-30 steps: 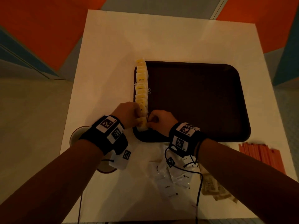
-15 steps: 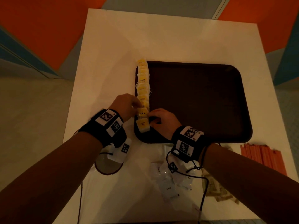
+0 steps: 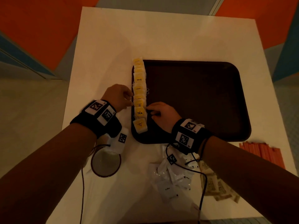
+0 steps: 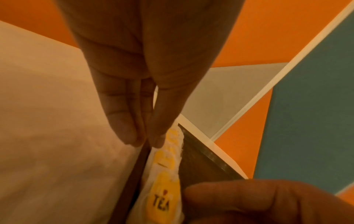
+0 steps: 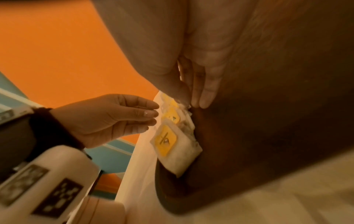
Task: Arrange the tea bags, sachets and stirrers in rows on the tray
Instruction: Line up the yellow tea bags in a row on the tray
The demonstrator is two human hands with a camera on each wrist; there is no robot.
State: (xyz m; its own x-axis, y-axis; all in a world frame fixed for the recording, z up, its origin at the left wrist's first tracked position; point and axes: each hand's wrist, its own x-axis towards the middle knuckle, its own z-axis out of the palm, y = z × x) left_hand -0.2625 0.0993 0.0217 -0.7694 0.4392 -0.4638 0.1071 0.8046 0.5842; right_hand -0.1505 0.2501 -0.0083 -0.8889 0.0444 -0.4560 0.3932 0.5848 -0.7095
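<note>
A row of yellow-labelled tea bags [image 3: 139, 92] runs along the left edge of the dark brown tray [image 3: 194, 97]. My left hand [image 3: 130, 99] is just left of the row, and its straight fingers [image 4: 132, 133] touch the row's left side. My right hand [image 3: 149, 110] lies on the tray to the right of the row, its fingertips [image 5: 205, 98] against the bag marked TEA [image 4: 162, 201]. The nearest bag [image 5: 166, 141] lies free, slightly askew. Neither hand holds anything that I can see.
On the white table [image 3: 161, 38] in front of the tray lie white sachets [image 3: 173, 178], brownish sachets [image 3: 213, 186] and a bundle of orange stirrers [image 3: 262, 152] at the right. A round glass [image 3: 105, 164] stands under my left wrist.
Both hands have slid away from me along the row, uncovering the two nearest tea bags. They now flank the bags further up.
</note>
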